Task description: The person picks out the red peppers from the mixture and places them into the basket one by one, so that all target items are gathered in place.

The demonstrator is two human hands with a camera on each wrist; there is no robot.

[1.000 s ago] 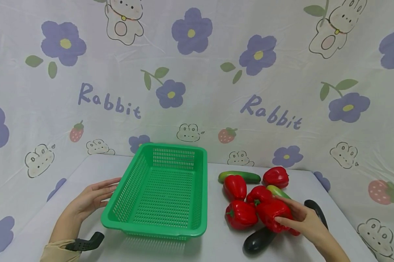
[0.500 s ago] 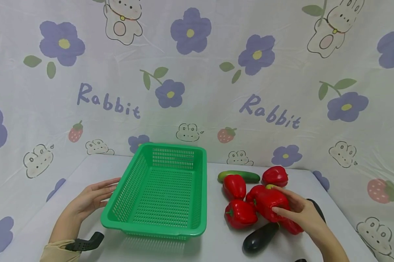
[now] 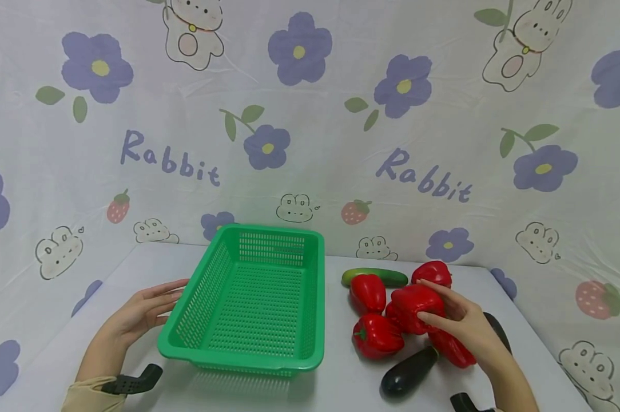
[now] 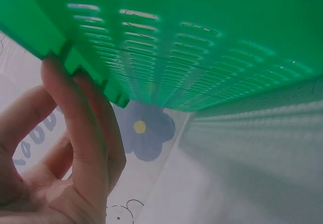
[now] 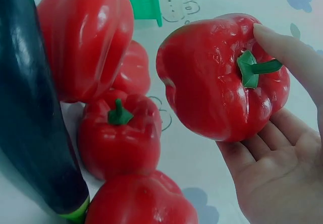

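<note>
Toward the right side of the worktop [image 3: 341, 392], the right hand [image 3: 469, 327] grips a red bell pepper [image 3: 412, 309] between thumb and fingers. In the right wrist view its thumb presses beside the green stem [image 5: 265, 66] while the fingers support the opposite side; such a wide hold probably suits a bulky, smooth, rounded body better than a pinch on the short stalk would. That same view shows backdrop between this pepper and its neighbours, so it seems to be held up from the group.

Across from it, the left hand [image 3: 144, 312] has its fingers extended and relaxed, the tips appearing to touch the side rim of the green basket [image 3: 240, 363] without wrapping round it. Light contact like this likely serves to steady the basket, which sits upright between the left hand and the vegetables, presumably so both lie within easy reach.

The vegetables gather loosely at the right: an upright red pepper [image 3: 368, 293] near the cucumber [image 3: 376, 278], a stem-forward pepper [image 3: 378, 337] nearer the front, another pepper [image 3: 434, 273] at the back, and a dark eggplant [image 3: 409, 373] lying on its side in front. Rounded shapes may roll, which could explain the loose, uneven clustering.
</note>
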